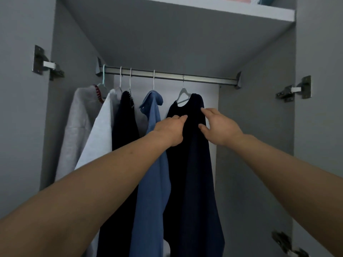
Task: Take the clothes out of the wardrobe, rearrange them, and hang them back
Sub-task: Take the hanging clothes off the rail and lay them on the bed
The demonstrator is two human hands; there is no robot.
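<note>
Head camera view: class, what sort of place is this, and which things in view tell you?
Most likely the inside of a home wardrobe: a metal rail carries hangers with clothes, such as a blue top, under a shelf, with door hinges at the sides.

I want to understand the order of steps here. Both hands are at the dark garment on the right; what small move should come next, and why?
Probably smooth the dark garment square on its hanger. It sits unevenly: the hanger's left arm shows bare in the neckline. The left hand pinches the fabric and the right hand touches its shoulder with straight fingers, both well placed.
</note>
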